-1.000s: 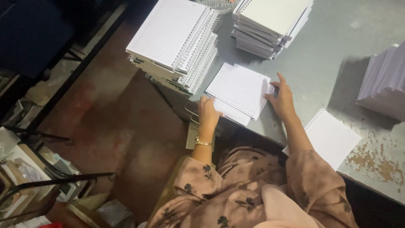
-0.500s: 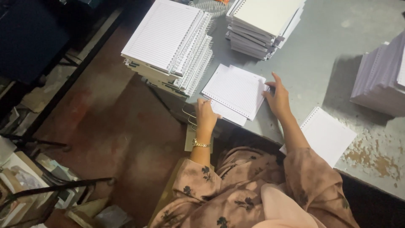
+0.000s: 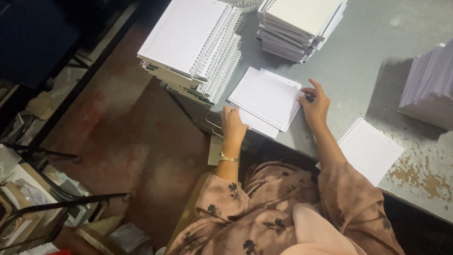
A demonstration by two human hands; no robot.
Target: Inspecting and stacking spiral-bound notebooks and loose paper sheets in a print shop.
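Observation:
A small stack of lined, hole-punched sheets lies on the grey table at its near edge. My left hand rests on the stack's near left corner, fingers on the paper; a gold bracelet is on that wrist. My right hand presses against the stack's right edge with fingers spread. Both hands touch the sheets from opposite sides; neither lifts them. My pink flowered sleeves fill the bottom of the view.
A tall pile of spiral-bound lined notebooks stands at the table's left corner. Another paper pile sits behind, a third pile at right. One loose lined pad lies by my right arm. Reddish floor and clutter lie left.
The view shifted slightly. My hands stay on the same sheets, the left having slid a little along the near corner and the right remaining at the right edge.

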